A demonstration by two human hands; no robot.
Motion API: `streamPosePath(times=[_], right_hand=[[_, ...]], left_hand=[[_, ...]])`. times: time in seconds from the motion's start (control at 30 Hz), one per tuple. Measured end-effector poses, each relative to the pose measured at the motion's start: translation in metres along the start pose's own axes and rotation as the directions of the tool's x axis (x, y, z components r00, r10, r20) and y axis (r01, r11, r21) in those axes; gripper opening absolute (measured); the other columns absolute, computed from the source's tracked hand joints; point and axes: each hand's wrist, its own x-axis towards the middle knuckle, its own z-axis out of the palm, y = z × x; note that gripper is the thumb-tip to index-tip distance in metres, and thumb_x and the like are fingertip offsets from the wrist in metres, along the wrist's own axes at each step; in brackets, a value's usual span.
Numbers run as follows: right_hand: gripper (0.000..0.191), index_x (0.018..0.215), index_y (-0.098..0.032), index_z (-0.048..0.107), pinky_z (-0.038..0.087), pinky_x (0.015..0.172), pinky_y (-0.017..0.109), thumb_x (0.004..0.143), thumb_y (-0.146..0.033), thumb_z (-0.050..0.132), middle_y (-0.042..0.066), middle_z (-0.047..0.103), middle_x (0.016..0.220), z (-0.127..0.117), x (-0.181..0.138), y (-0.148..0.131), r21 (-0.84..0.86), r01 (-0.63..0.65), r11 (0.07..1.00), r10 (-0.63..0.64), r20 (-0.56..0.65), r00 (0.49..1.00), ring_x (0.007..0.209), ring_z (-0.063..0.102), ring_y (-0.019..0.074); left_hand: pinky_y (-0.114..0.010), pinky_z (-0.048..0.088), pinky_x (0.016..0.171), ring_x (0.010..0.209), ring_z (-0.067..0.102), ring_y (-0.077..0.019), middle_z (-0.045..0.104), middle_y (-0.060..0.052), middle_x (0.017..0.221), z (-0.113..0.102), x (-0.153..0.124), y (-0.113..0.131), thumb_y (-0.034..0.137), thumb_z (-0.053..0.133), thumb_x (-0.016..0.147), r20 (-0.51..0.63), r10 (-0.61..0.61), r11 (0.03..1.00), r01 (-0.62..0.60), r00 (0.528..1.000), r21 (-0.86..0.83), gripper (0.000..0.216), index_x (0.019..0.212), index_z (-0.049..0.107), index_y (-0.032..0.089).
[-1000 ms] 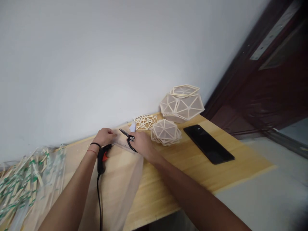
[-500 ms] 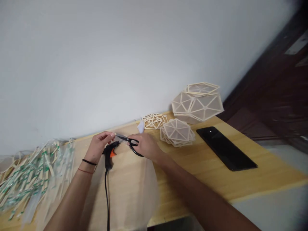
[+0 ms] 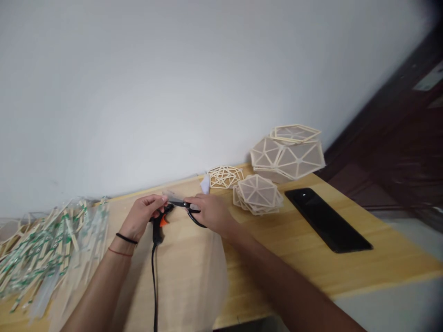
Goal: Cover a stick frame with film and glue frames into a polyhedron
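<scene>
My right hand [image 3: 212, 213] is closed around the black handles of a pair of scissors [image 3: 180, 203], whose blades point left. Thumb and fingers of my left hand [image 3: 147, 211] pinch a small, thin translucent scrap [image 3: 169, 193] at the blade tips. Whether the scrap is film or gauze I cannot make out, and the blades look nearly closed. Just below the hands lies a black hot glue gun [image 3: 157, 233] with an orange trigger, its upper part hidden behind my left fingers. Its cord [image 3: 154, 286] runs toward me over a pale translucent sheet [image 3: 187, 276].
Wrapped wooden sticks [image 3: 51, 249] are heaped at left. At the back are bare stick frames [image 3: 225, 177], a white scrap [image 3: 205, 184], a stack of covered hexagonal panels [image 3: 258, 193] and larger covered panels [image 3: 289, 157]. A black phone [image 3: 327, 220] lies right on the wooden table [image 3: 391, 258].
My left hand has shifted slightly right and down, its fingers closer to the scissor blades. The translucent scrap now shows above the blades. The view has tilted slightly.
</scene>
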Motion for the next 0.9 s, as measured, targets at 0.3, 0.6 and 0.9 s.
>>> streamPosePath(times=[0.3, 0.6, 0.9], right_hand=[[0.036, 0.129, -0.029, 0.075, 0.047, 0.086, 0.03, 0.094, -0.03, 0.065, 0.006, 0.076, 0.109, -0.009, -0.001, -0.007, -0.032, 0.027, 0.999, -0.027, -0.009, 1.0, 0.102, 0.069, 0.0228], [0.031, 0.122, -0.024, 0.077, 0.048, 0.094, 0.032, 0.095, -0.034, 0.066, 0.009, 0.073, 0.108, -0.006, -0.002, -0.002, -0.048, -0.034, 0.998, 0.032, -0.045, 0.998, 0.106, 0.068, 0.0247], [0.034, 0.125, -0.026, 0.076, 0.048, 0.091, 0.031, 0.093, -0.031, 0.067, 0.008, 0.074, 0.11, -0.004, -0.003, -0.004, -0.035, -0.082, 0.996, 0.082, -0.025, 0.996, 0.105, 0.069, 0.0248]], left_hand=[[-0.024, 0.037, 0.055, 0.064, 0.056, -0.015, 0.069, -0.006, 0.071, -0.002, -0.004, 0.008, 0.055, 0.086, 0.064, 0.009, -0.036, 0.999, 0.035, 0.999, 0.034, 0.041, 0.066, 0.076, 0.015], [-0.029, 0.047, 0.066, 0.077, 0.062, -0.0203, 0.077, -0.012, 0.087, -0.061, 0.014, -0.004, 0.054, 0.081, 0.06, -0.257, 0.049, 0.977, 0.007, 0.965, 0.212, 0.043, 0.078, 0.081, 0.015], [-0.034, 0.05, 0.072, 0.072, 0.066, -0.0213, 0.067, -0.001, 0.065, -0.136, 0.069, -0.032, 0.046, 0.076, 0.085, -0.535, 0.026, 0.812, 0.294, 0.845, 0.504, 0.036, 0.067, 0.068, 0.016]])
